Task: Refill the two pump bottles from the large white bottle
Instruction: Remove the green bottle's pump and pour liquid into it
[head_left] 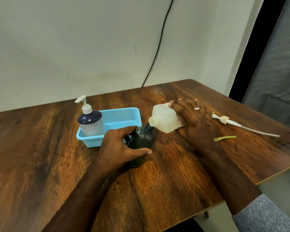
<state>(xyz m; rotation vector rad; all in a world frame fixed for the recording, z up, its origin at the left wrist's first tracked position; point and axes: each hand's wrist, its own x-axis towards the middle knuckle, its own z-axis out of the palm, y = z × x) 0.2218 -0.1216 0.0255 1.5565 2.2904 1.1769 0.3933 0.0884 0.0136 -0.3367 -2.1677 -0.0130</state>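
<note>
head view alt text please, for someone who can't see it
The right hand tips a large white bottle mouth-down onto the open neck of a dark pump bottle steadied by the left hand on a wooden table. A second pump bottle stands in a blue basket; a removed pump lies right.

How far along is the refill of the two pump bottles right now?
Done: the pump head is off and lies on the table. In hand: the left hand steadies the dark bottle while the right hand tips the large white bottle to its neck; no liquid flow is visible. Left: the pump bottle in the blue basket still has its pump on.
</note>
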